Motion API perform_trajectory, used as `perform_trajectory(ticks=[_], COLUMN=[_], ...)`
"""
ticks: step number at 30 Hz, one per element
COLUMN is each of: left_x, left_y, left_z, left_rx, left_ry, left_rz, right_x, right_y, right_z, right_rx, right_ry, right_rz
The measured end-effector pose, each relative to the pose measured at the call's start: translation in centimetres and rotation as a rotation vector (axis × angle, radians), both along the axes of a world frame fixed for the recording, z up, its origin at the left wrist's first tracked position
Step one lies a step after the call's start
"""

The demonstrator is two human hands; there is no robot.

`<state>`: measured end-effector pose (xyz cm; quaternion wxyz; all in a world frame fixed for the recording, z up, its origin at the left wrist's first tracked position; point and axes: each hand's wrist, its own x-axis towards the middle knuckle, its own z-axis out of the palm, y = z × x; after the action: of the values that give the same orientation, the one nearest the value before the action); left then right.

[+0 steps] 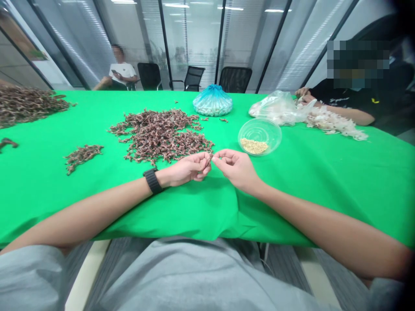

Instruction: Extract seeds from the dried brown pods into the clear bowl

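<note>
A small brown dried piece (pixel 209 160) is pinched in a narrow grip by the fingertips of the left hand (pixel 186 169), above the green tablecloth (pixel 324 194). It is too small for its exact kind to be told. The right hand (pixel 238 169) is held just beside it with the thumb and forefinger curled close together; whether anything is held there cannot be told. A black watch (pixel 153 180) is worn on the left wrist.

Just beyond the hands, a wide heap of brown dried sprigs (pixel 160 136) is spread on the cloth. A smaller heap (pixel 82 156) lies to its left, and a larger one (pixel 26 106) is seen at the far left edge. To the right, pale grains (pixel 254 146) are held in a clear plastic bowl (pixel 260 136). A blue-tied bag (pixel 212 101) stands further off. Pale flaky material (pixel 333 123) and a clear plastic bag (pixel 275 108) lie near a co-worker's hands (pixel 303 96). A seated person (pixel 121 71) is seen beyond the table.
</note>
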<state>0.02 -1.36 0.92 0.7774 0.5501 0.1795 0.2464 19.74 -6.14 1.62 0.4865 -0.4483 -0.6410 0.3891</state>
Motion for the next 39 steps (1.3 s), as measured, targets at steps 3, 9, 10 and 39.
perform_trajectory(ticks=[3,9,10,39], left_x=[0.0,-0.1,-0.1,-0.2], left_y=[0.0,0.3,0.4,0.9], left_z=[-0.1,-0.4,-0.4,-0.8], left_rx=[0.004,0.018,0.014,-0.001], left_ry=[0.016,0.029,0.031,0.044], left_rz=[-0.006,0.045,0.054,0.039], right_x=[-0.1,-0.4,-0.4,-0.7], right_y=[-0.2,-0.9,-1.0,-1.5], right_z=[0.2,0.8,0.9,1.0], right_rx=[0.024,0.046,0.048,0.096], right_ry=[0.006,0.004,0.002,0.001], right_rz=[-0.013,-0.006,-0.006,0.002])
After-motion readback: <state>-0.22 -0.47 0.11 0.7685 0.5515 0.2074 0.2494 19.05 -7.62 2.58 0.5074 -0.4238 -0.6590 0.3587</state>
